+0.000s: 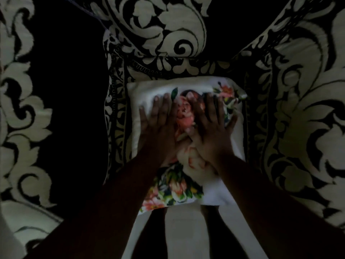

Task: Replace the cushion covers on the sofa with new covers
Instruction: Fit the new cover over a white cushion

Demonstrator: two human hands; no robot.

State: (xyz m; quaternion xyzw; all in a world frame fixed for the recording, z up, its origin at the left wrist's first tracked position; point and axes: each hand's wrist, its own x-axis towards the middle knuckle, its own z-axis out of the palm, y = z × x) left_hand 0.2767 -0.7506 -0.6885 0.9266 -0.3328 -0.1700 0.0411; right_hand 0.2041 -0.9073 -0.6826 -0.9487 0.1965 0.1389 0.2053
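Observation:
A white cushion with a pink and green floral cover (pixel 182 116) lies flat on the seat of a sofa patterned in black and cream scrolls (pixel 119 101). My left hand (pixel 158 124) lies palm down on the cushion's left half, fingers straight and spread. On the right half my right hand (pixel 209 126) presses down the same way. The two hands nearly touch over the central pink flower. The near edge of the cover hangs a little over the front of the seat.
The sofa's backrest (pixel 168 25) rises beyond the cushion, and padded armrests (pixel 302 109) flank the seat. A plain dark area (pixel 69 90) fills the left side. Pale floor (pixel 184 236) shows below the seat front. The scene is dim.

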